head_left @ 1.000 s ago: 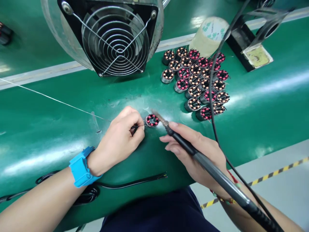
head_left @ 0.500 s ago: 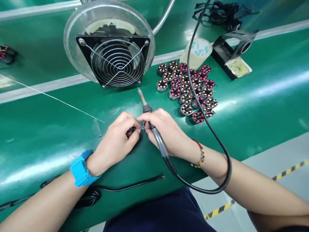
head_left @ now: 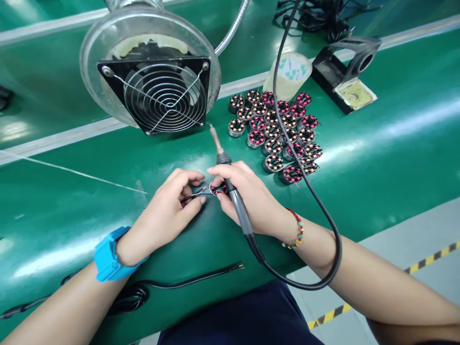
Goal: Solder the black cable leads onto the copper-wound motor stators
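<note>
My right hand (head_left: 251, 199) grips a soldering iron (head_left: 240, 211), its metal tip pointing up and away. Between the thumb and fingers of that hand is also a small motor stator (head_left: 217, 188) with red windings, partly covered by the fingers and iron. Just left of it, my left hand (head_left: 168, 208) has its thumb and forefinger parted around the end of a black cable (head_left: 192, 196). Its other fingers curl round the cable, and thin bare-ended wires reach to the stator. Whether a wire touches the stator I cannot tell.
Several stators (head_left: 273, 136) with red or copper windings stand at right. Behind them are a tape roll (head_left: 291, 72) and an iron stand (head_left: 343, 79). A fume fan (head_left: 170, 103) hangs ahead. A cable with stripped ends (head_left: 194, 282) lies in front; the iron's cord (head_left: 323, 206) loops over my right forearm.
My left thumb and forefinger have spread and drawn back left from the stator. More of the stator's red windings now shows. My right hand keeps its hold; the view has shifted slightly.
</note>
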Tool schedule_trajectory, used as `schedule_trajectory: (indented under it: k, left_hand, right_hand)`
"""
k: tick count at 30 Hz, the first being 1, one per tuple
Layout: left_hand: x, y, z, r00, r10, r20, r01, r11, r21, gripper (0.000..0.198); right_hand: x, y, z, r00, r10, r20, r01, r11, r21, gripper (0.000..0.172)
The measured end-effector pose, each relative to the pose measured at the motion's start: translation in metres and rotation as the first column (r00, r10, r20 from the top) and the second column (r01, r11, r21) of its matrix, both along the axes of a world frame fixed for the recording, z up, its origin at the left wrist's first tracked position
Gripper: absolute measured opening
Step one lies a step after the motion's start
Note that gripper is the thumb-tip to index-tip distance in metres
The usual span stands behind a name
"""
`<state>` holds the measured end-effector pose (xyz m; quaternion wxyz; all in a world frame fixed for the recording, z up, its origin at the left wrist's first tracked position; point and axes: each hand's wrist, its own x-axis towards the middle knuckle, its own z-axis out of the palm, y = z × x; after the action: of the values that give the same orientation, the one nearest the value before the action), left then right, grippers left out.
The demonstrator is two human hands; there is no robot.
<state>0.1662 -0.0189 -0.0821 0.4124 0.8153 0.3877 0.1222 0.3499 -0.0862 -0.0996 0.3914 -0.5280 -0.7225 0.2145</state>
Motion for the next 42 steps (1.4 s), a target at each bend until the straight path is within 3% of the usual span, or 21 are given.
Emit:
schedule_trajectory:
  k: [5, 10, 15, 26, 31, 34, 37, 40, 42]
  left_hand:
    - [-0.002, 0.009, 0.009, 0.996, 0.014, -0.086, -0.044, 0.933, -0.356, 0.022]
    - [0.002, 0.010, 0.015, 0.972, 0.236, -0.018, -0.220, 0.871, -0.439, 0.017]
    - [0.005, 0.008, 0.011, 0.965, 0.261, -0.019, -0.238, 0.846, -0.478, 0.017]
    - [0.005, 0.007, 0.010, 0.978, 0.193, -0.074, -0.206, 0.875, -0.438, 0.028]
    - [0.001, 0.006, 0.009, 0.997, 0.060, -0.042, -0.072, 0.878, -0.474, 0.024]
    - [0.003, 0.000, 0.006, 0.998, -0.047, -0.032, 0.033, 0.940, -0.340, 0.022]
    - [0.006, -0.004, 0.005, 0.996, -0.079, -0.048, 0.069, 0.982, -0.177, 0.022]
    - [0.005, 0.000, 0.007, 0.998, -0.018, -0.059, 0.012, 0.995, -0.102, 0.023]
    - [0.001, 0.005, 0.007, 0.993, 0.098, -0.065, -0.102, 0.993, -0.056, 0.021]
  right_hand:
    - [-0.001, 0.001, -0.004, 0.996, 0.020, 0.083, -0.017, 0.999, -0.037, 0.048]
    - [-0.005, 0.000, -0.004, 0.994, 0.030, 0.106, -0.021, 0.996, -0.085, 0.046]
    - [-0.006, -0.003, -0.005, 0.991, 0.057, 0.123, -0.046, 0.995, -0.094, 0.049]
    - [-0.012, -0.002, -0.009, 0.987, 0.012, 0.160, -0.009, 1.000, -0.023, 0.036]
    - [-0.016, -0.004, -0.012, 0.992, -0.051, 0.118, 0.046, 0.998, 0.048, 0.031]
    - [-0.019, -0.004, -0.011, 0.998, -0.061, 0.025, 0.060, 0.998, 0.030, 0.033]
    - [-0.019, -0.003, -0.009, 0.996, -0.082, -0.046, 0.081, 0.996, -0.020, 0.035]
    - [-0.016, -0.002, -0.006, 0.980, -0.130, -0.148, 0.121, 0.990, -0.070, 0.038]
    - [-0.013, -0.003, -0.005, 0.978, -0.133, -0.160, 0.119, 0.989, -0.091, 0.041]
